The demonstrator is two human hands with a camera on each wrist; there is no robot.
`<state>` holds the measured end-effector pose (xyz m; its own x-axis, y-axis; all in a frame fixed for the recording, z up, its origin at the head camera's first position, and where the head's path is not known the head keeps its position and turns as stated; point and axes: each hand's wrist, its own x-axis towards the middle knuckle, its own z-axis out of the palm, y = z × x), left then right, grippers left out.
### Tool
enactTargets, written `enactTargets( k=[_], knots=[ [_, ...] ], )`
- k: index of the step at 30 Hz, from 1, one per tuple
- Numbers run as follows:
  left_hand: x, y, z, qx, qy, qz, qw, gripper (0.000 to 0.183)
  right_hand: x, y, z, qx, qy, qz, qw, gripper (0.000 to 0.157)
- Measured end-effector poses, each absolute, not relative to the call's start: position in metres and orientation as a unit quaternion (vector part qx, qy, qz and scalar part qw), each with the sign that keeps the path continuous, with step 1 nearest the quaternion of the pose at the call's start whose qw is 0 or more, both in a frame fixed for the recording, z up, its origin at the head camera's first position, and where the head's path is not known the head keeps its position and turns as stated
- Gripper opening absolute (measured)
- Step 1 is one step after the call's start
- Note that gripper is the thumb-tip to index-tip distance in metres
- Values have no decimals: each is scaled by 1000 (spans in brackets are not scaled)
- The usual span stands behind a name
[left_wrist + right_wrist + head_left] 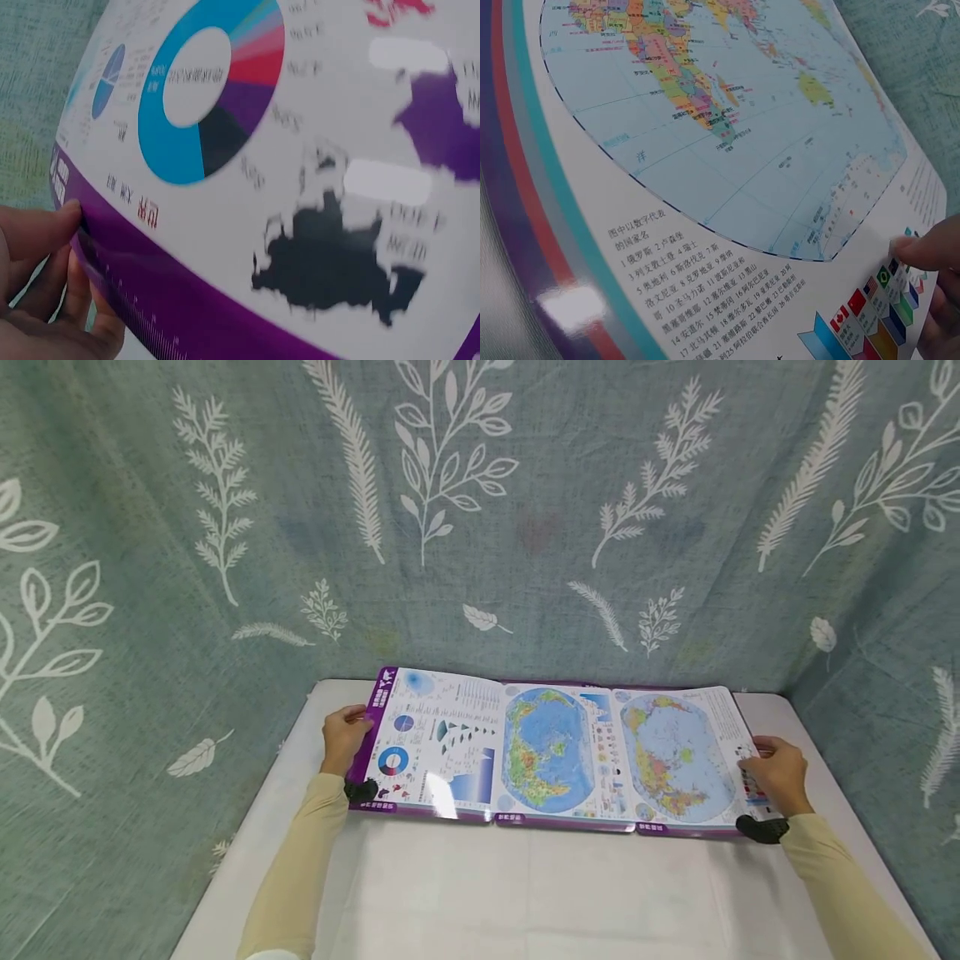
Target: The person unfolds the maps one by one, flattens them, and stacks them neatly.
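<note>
A folding world map sheet (551, 747) lies spread in three panels across the table, upside down from this viewpoint. Its left panel carries charts, and the other two show world maps. My left hand (346, 737) pinches the purple left edge, thumb on the printed face and fingers behind, as the left wrist view shows with the blue ring chart (161, 97) close by. At the opposite end my right hand (780, 774) grips the right edge, its thumb beside the printed flags (870, 292). Both outer edges look slightly raised.
A white-covered table (525, 893) extends in front of the map. Grey-green curtains (480, 527) with white leaf prints hang close behind the map and on both sides. Black bands (761, 828) sit on both wrists.
</note>
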<state>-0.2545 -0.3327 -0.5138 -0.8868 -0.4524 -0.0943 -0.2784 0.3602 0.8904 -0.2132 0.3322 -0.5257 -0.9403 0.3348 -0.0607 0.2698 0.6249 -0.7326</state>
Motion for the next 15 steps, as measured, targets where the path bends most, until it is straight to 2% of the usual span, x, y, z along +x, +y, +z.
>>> enactTargets(
  k=[8,12,15],
  knots=[
    [-251,-334,-510,184,-843,-505,-15,64,-217,331,-533,-188,-898,398,4,60],
    [-249,-329,-513,179,-852,-491,-31,71,-218,329,-538,-192,-899,395,4,58],
    [-247,-325,-515,181,-856,-485,-19,72,-219,330,-541,-179,-908,379,15,55]
  ],
)
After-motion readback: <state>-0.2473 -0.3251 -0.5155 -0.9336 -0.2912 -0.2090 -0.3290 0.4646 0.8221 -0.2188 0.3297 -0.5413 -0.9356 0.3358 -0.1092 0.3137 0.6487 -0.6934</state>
